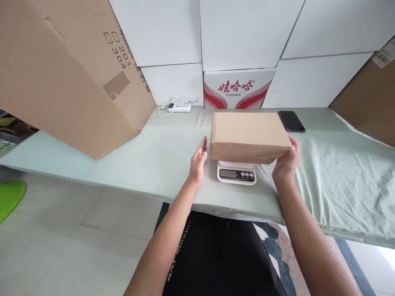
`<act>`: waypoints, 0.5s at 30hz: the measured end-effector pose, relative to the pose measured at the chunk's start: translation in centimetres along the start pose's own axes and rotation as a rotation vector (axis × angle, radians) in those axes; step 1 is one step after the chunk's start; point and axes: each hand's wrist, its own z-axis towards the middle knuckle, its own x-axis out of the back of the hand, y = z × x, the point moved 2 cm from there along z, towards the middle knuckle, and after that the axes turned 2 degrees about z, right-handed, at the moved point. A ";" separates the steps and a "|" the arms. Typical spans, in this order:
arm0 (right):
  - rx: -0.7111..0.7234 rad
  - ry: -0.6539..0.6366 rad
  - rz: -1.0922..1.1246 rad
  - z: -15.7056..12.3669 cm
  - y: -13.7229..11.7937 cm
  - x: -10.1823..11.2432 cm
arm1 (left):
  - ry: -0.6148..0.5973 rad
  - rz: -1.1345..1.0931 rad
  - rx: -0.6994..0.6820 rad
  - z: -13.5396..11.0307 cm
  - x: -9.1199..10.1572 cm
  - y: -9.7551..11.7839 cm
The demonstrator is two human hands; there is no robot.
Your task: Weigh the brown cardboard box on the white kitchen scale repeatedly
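A closed brown cardboard box [249,133] is over a white kitchen scale [237,177], whose front panel with its display and buttons shows below the box. Whether the box's full weight rests on the scale I cannot tell. My right hand [286,161] grips the box's right end, thumb at the front corner and fingers partly hidden behind it. Just off the box's left side, my left hand [199,160] is held open with fingers stretched out and nothing in it. A small gap shows between its fingers and the box.
A black phone [291,121] lies behind the box on the right. A white power strip [179,107] with a cable sits by the wall of white boxes [171,33]. A large carton [70,74] stands at left, another brown carton [367,98] at right. Pale green cloth [148,160] covers the table.
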 end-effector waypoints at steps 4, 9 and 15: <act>0.062 -0.093 -0.090 -0.1 0.9 0.4 | -0.067 -0.001 0.023 -0.1 -0.6 0.6; 0.091 -0.125 -0.069 -0.6 0.6 0.5 | -0.092 -0.013 0.041 -0.3 -0.9 1.0; 0.176 -0.229 -0.064 2.3 -0.5 -0.9 | -0.136 0.009 -0.048 3.2 -1.3 2.7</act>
